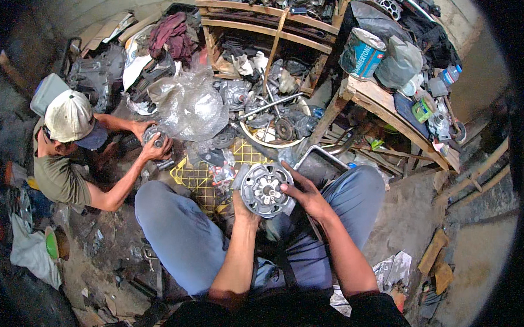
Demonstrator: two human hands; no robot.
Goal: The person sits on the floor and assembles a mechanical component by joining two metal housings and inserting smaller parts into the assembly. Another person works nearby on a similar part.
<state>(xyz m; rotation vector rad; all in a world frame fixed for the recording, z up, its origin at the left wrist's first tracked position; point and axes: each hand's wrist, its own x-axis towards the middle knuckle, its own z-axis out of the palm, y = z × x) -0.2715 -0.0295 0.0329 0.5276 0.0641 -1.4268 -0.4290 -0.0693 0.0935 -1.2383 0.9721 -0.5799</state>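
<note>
Between my knees I hold a round, silver-grey metal machine part (pixel 266 189) with openings around its rim and a star-shaped hub in the middle. My left hand (pixel 244 206) grips its left and lower side, with most of the fingers hidden behind it. On the right, my right hand (pixel 306 196) is wrapped around the edge, its thumb pressed on the face near the hub. Just beyond lies a yellow wire grid (pixel 201 186) on the floor.
A co-worker in a cap (pixel 70 116) crouches at left, holding a metal part (pixel 154 136). Clear plastic wrap (pixel 189 105) and a round tub (pixel 255 141) of metal parts lie ahead. A wooden bench (pixel 388 108) with a blue can (pixel 362 54) stands right; a wooden shelf (pixel 267 23) rises behind.
</note>
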